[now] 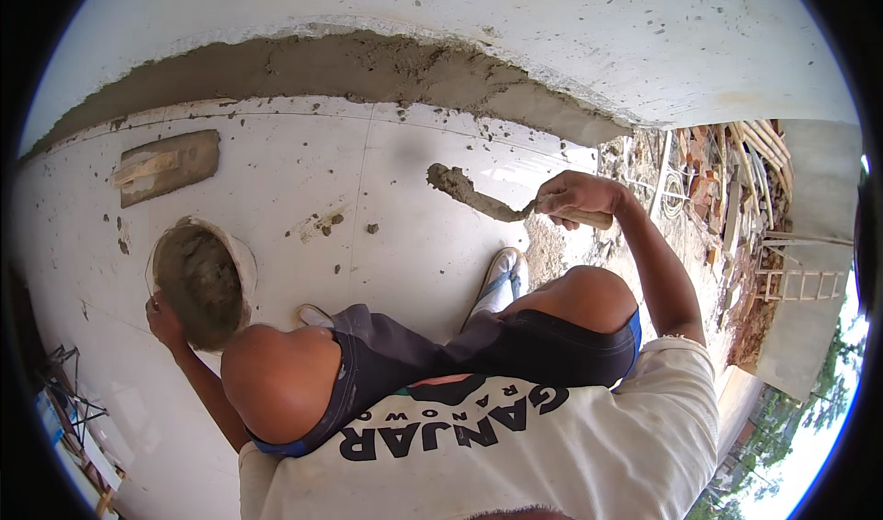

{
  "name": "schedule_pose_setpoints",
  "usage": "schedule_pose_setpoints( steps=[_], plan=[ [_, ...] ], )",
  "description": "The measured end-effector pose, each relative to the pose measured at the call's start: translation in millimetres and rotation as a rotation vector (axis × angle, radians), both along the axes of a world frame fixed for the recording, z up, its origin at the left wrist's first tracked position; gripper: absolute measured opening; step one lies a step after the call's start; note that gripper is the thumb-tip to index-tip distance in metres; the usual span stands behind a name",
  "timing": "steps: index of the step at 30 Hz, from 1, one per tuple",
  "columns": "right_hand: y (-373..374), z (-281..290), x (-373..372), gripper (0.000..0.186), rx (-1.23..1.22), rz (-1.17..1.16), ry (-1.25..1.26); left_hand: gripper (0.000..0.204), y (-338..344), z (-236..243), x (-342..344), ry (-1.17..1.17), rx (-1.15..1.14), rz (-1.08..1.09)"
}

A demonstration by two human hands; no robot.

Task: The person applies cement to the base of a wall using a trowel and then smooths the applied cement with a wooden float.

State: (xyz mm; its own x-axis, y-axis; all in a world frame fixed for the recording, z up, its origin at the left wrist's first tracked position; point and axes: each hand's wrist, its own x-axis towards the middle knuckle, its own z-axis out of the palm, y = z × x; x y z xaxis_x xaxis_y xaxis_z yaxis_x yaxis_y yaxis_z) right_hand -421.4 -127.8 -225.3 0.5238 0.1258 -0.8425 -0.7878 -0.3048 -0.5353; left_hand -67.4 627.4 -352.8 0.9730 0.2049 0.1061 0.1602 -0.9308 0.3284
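Observation:
My right hand (581,198) is closed round the wooden handle of a trowel (497,209). The trowel is held out over the tiled floor, with a lump of wet mortar (451,181) on its blade. On the left, a bucket (245,261) tilts with its mouth toward me, and grey mortar (198,276) lies inside. My left hand (166,320) grips the bucket at its near left rim, though the fingertips are partly hidden. Beyond the bucket, a plastering float (198,160) with a wooden grip lies on the floor.
A band of wet mortar (322,68) runs along the foot of the white wall (589,23). Mortar crumbs dot the white tiles (405,262). To the right are rubble, bricks, poles and a ladder (800,285). Dark metal items (69,400) stand at the lower left.

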Motion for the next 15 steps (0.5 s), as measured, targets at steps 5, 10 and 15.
schedule_pose_setpoints(
  steps=[5,10,15],
  plan=[
    [-88.2,-39.8,-19.6,0.032,-0.569,-0.059,-0.156,0.07,-81.1,18.4,9.3,-0.184,0.217,-0.092],
    [-81.0,-22.2,-39.0,0.037,-0.812,0.03,-0.362,0.058,-103.4,83.3,30.7,-0.143,0.083,-0.293],
    [-79.6,-104.0,-90.9,0.038,-0.885,-0.008,-0.602,0.045,-229.9,145.8,46.0,-0.207,0.172,-0.518]
  ],
)
